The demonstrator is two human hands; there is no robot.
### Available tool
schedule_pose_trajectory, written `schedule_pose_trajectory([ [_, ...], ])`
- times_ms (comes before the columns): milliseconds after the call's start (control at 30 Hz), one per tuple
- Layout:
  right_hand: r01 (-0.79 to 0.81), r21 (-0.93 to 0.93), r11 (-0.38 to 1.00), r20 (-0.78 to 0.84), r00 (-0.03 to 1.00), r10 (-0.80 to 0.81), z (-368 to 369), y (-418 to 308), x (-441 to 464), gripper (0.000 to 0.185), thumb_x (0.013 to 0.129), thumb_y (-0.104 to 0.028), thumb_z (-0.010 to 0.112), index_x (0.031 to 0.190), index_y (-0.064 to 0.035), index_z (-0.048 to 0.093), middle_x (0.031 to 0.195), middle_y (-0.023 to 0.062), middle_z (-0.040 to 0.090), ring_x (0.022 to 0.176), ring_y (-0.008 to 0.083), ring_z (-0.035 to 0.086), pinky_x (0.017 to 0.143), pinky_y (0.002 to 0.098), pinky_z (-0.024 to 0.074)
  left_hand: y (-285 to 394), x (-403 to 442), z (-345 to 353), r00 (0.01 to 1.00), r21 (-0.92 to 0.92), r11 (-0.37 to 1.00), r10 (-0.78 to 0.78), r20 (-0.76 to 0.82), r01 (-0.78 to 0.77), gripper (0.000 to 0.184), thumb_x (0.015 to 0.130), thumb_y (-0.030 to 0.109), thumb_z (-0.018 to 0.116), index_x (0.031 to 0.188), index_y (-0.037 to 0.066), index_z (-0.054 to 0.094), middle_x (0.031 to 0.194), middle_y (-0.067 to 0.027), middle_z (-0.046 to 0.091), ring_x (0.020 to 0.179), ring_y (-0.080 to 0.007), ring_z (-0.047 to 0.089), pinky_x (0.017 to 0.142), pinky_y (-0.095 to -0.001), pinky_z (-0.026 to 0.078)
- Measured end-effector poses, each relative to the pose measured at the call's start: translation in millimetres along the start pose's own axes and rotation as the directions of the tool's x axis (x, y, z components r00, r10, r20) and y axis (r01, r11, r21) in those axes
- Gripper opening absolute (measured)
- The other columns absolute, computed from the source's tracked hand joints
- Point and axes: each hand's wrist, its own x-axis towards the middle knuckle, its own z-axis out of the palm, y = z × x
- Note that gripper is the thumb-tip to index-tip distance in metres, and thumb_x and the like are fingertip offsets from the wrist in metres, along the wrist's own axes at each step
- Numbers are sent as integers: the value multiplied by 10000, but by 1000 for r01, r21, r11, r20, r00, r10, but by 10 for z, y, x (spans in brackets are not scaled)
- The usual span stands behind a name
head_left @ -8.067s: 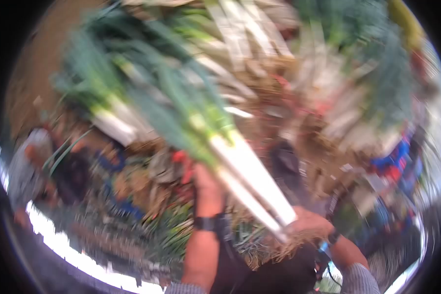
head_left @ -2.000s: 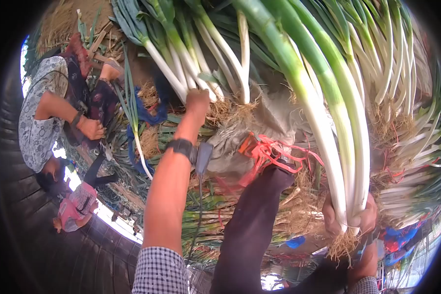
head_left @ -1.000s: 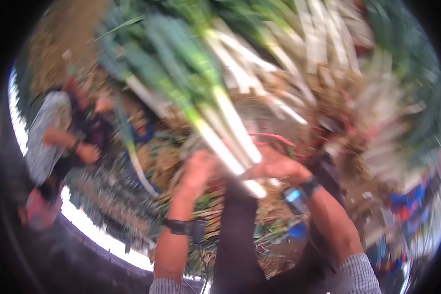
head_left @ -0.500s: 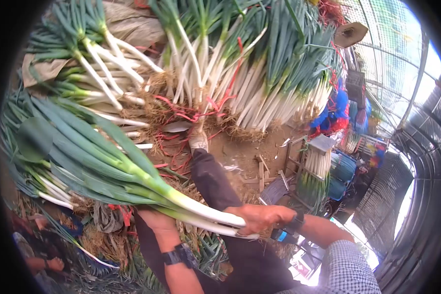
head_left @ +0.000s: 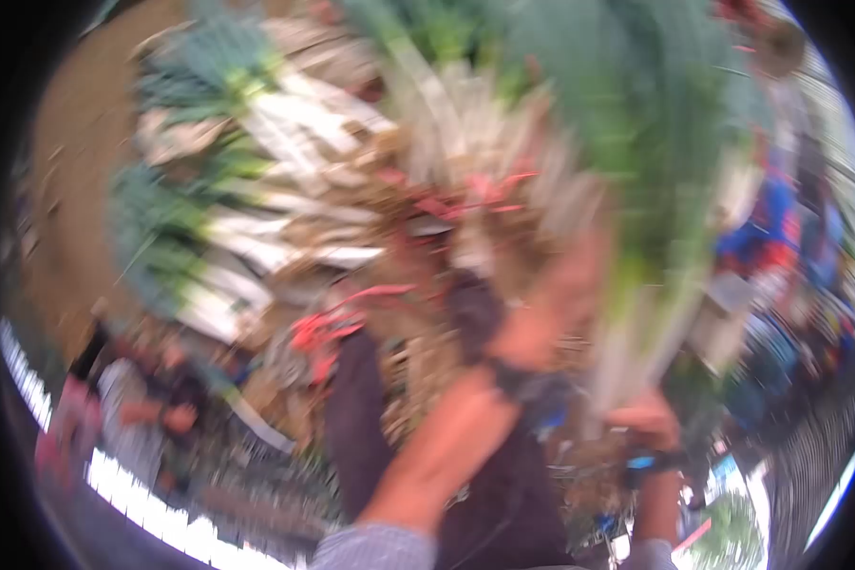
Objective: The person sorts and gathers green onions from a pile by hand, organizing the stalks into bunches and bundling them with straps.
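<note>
A large bunch of green onions [head_left: 660, 161] stands nearly upright in front of me, leaves up and white stalks down, smeared by motion. My right hand [head_left: 646, 418] is closed around the white stalks near their lower end. Higher on the bunch, my left hand [head_left: 565, 294] grips its left side; the fingers are blurred and partly behind the stalks. Both wrists wear dark bands. Between my arms and the piles are my dark-trousered legs [head_left: 356, 408].
Several white-stalked green onions [head_left: 285, 133] lie at upper left, roots inward. Red ties [head_left: 337, 318] are scattered on the ground near my feet. Another person [head_left: 138, 408] is at lower left. Blue and red bundles [head_left: 765, 228] and a crate-like stack stand at right.
The held bunch has swung from lying across my left side to upright at the right. My left hand moved up and right with it. The camera view has turned, blurring everything.
</note>
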Motion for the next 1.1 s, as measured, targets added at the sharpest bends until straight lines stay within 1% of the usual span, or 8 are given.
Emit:
schedule_pose_trajectory([
  [133, 217, 22, 976, -398, 897, -191, -531, 49, 269, 465, 768, -138, 706, 1193, 21, 608, 1090, 103, 663, 967, 206, 647, 843, 323, 525, -420, 481, 286, 972, 540, 810, 160, 170, -228, 581, 1008, 407, 508, 1393, -27, 485, 1346, -258, 579, 1215, -328, 585, 1030, -397, 449],
  [267, 23, -525, 851, -613, 683, -397, -1669, 1037, 1140, 484, 871, -240, 700, 1245, 47, 589, 1124, 131, 665, 1027, 232, 644, 912, 347, 497, -240, -157, -587, 974, 699, 681, -192, -120, 220, 619, 943, 431, 593, 1349, -33, 536, 1323, -274, 589, 1246, -349, 577, 1046, -406, 449],
  [333, -160, -459, 874, -673, 704, -225, -1685, 1173, 1265, 490, 911, -268, 685, 1266, 53, 580, 1142, 141, 663, 1025, 235, 655, 922, 366, 502, -299, -689, -1513, 949, 813, 525, 34, -315, 251, 526, 938, 396, 593, 1275, -7, 596, 1160, -239, 669, 1067, -329, 657, 919, -434, 502],
  [500, 118, -309, 944, -356, 906, -230, -112, 370, 1764, 444, 903, -199, 700, 1254, 52, 596, 1159, 190, 683, 1030, 251, 676, 880, 338, 538, 240, -2842, -3992, 572, 577, 476, 175, -801, 663, 366, 966, 361, 544, 1047, 35, 690, 1067, -243, 675, 1005, -414, 637, 884, -483, 492],
  [600, 278, -451, 848, -219, 887, -407, 673, 109, 2241, 388, 913, -142, 684, 1238, 49, 591, 1110, 162, 678, 996, 219, 668, 868, 325, 543, 582, -4158, -4913, 442, 507, 461, 250, -861, 728, 341, 938, 351, 568, 986, 37, 693, 1011, -222, 692, 919, -412, 660, 826, -490, 513],
  [733, 314, -419, 852, -125, 910, -396, 1749, -508, 2426, 366, 921, -136, 687, 1214, 58, 587, 1052, 110, 669, 964, 163, 628, 849, 308, 529, 1238, -4661, -4915, 181, 213, 810, 134, -974, 546, 301, 903, 312, 613, 1006, 46, 710, 1007, -215, 700, 925, -377, 684, 837, -470, 523],
  [833, 352, -445, 823, -66, 904, -422, 2494, -811, 2470, 398, 925, -177, 701, 1225, 59, 590, 1059, 105, 663, 986, 151, 611, 865, 302, 509, 1179, -4964, -5865, 376, 565, 507, 432, -820, 651, 301, 881, 270, 627, 1064, 43, 702, 1031, -216, 707, 964, -383, 684, 865, -457, 521],
  [1100, 278, -341, 898, 49, 959, -278, 3769, -860, 2855, 327, 928, -85, 680, 1213, 46, 588, 994, 86, 672, 946, 149, 633, 846, 294, 512, 2419, -4103, -7083, 266, 432, 281, 476, -838, 857, 692, 882, 329, 648, 1447, -9, 435, 1258, -316, 617, 1206, -431, 591, 1043, -446, 457],
])
